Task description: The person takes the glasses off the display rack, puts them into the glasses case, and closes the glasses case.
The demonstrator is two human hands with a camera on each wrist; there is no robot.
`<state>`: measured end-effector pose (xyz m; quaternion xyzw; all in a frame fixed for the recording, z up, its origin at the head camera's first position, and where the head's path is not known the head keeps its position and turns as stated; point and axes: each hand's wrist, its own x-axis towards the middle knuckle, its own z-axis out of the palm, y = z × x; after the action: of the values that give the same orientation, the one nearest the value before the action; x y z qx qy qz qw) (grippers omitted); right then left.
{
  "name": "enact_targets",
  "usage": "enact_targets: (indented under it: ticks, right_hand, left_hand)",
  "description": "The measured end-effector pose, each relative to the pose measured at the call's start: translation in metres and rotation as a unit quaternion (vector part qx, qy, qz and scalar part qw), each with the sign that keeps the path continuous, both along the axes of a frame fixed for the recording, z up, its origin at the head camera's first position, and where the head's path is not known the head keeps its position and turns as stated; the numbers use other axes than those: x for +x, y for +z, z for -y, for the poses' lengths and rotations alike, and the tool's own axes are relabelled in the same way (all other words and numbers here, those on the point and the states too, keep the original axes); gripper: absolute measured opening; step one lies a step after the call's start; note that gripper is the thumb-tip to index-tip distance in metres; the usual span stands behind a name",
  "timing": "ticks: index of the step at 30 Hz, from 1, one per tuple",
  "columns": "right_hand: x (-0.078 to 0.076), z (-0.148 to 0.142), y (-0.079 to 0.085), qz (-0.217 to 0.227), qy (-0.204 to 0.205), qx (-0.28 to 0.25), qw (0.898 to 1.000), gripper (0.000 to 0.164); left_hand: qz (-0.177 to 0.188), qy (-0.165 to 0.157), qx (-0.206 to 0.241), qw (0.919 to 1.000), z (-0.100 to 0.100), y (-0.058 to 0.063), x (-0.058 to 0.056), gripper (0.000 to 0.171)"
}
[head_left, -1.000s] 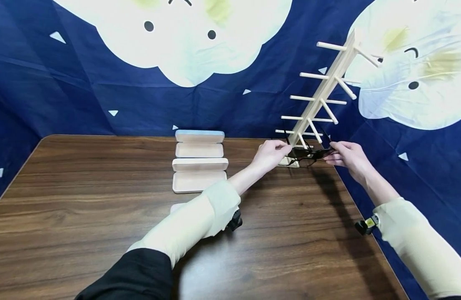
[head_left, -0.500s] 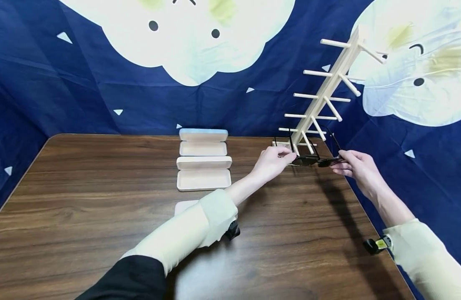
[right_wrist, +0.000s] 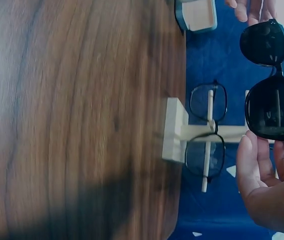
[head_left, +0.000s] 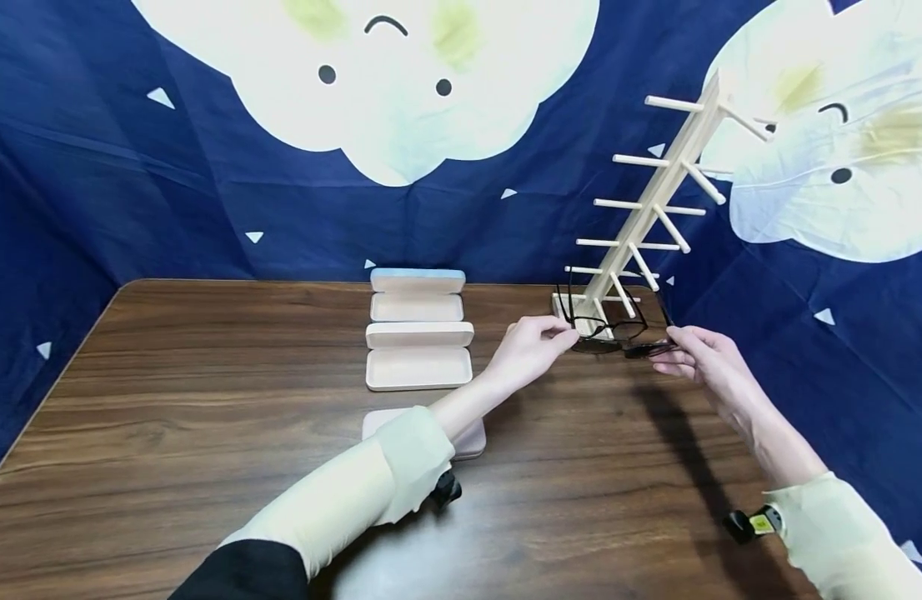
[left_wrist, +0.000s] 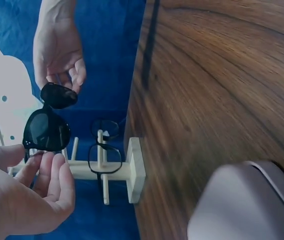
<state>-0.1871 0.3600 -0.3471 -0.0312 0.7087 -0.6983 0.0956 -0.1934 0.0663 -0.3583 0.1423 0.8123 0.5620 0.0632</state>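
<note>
Both hands hold a pair of black sunglasses (left_wrist: 47, 131) by its two ends, in front of a pale wooden peg rack (head_left: 651, 208). My left hand (head_left: 531, 350) pinches one end near the hinge. At the other end, my right hand (head_left: 712, 367) grips the frame beside the temple arm. The dark lenses face the wrist cameras, and the arms point toward the rack. Behind them, a pair of thin black-framed eyeglasses (right_wrist: 216, 128) with clear lenses hangs on the rack's lowest pegs, apart from the sunglasses in the right wrist view.
Two glasses cases lie with lids up on the wooden table (head_left: 206, 417): a blue-edged case (head_left: 418, 307) at the back and a pale case (head_left: 419, 367) before it. A closed pinkish case (head_left: 470, 440) is partly hidden under the left forearm. Blue cloth (head_left: 206, 200) hangs behind.
Both hands have drawn the sunglasses toward me and lower, away from the rack. The eyeglasses on the lowest pegs now show more clearly behind them. The head view has shifted slightly.
</note>
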Motion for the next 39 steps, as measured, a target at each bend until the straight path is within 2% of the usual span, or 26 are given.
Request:
enact_targets:
  ticks: [5, 10, 14, 22, 31, 36, 39]
  right_hand:
    - [0.003, 0.019, -0.008, -0.003, 0.014, 0.002, 1.0, 0.02]
    - [0.004, 0.037, -0.013, -0.01, 0.007, -0.002, 1.0, 0.019]
    - [0.002, 0.052, -0.016, -0.009, 0.011, -0.01, 1.0, 0.021]
    - [0.001, 0.09, -0.022, -0.01, 0.016, -0.007, 1.0, 0.018]
    - [-0.002, 0.13, -0.032, -0.012, 0.026, -0.016, 0.999, 0.014]
    - [-0.001, 0.153, -0.036, -0.009, 0.031, 0.0, 0.999, 0.013]
    - [0.001, 0.167, -0.038, -0.016, 0.032, 0.005, 0.999, 0.013]
  left_hand:
    - [-0.002, 0.01, -0.019, 0.9998, 0.021, -0.005, 0.006, 0.03]
    - [-0.013, 0.012, -0.025, 0.9995, 0.04, -0.007, 0.007, 0.033]
    - [-0.007, 0.017, -0.008, 0.9998, 0.054, -0.008, 0.01, 0.034]
    - [0.013, 0.061, 0.022, 0.9978, 0.09, -0.015, 0.024, 0.032]
    - [0.041, 0.094, 0.061, 0.9929, 0.127, -0.024, 0.039, 0.035]
    - [0.07, 0.123, 0.066, 0.9877, 0.147, -0.026, 0.049, 0.039]
    - [0.075, 0.135, 0.074, 0.9853, 0.158, -0.026, 0.055, 0.037]
